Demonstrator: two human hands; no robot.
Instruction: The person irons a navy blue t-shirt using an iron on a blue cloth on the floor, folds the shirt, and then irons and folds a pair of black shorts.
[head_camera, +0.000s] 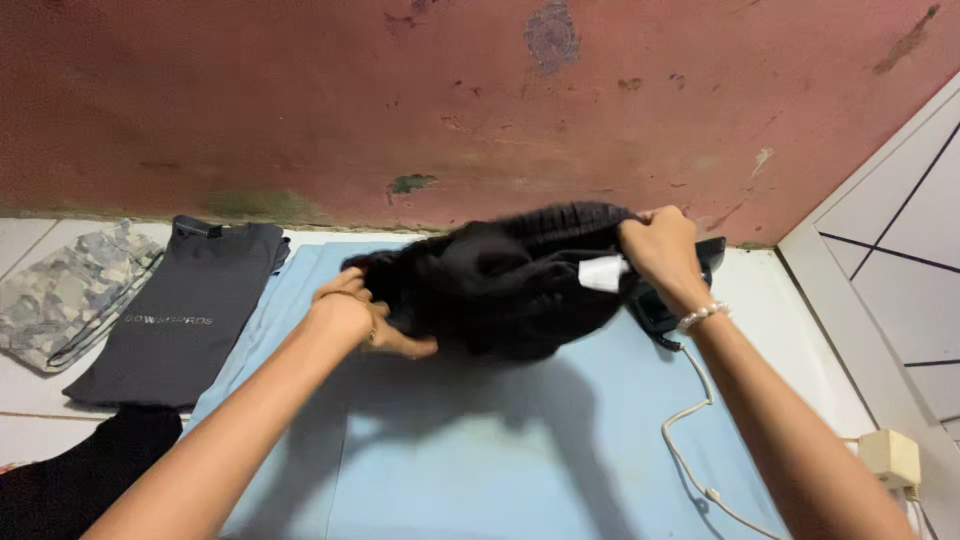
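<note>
black knit garment (500, 290) bunched, lifted over far edge of blue sheet (480, 450). left hand (350, 310) and right hand (660, 245) clenched on its edges. soft, light, floppy; grab at hems.

Open blue cloth (480, 470) across lower centre of the frame, black garment (500, 290) blocking mid-frame, iron (665, 305) behind it at right, white cord (690, 440) trailing lower right, folded clothes (175, 310) crowding the left, red wall (400, 100) closing the top.
</note>
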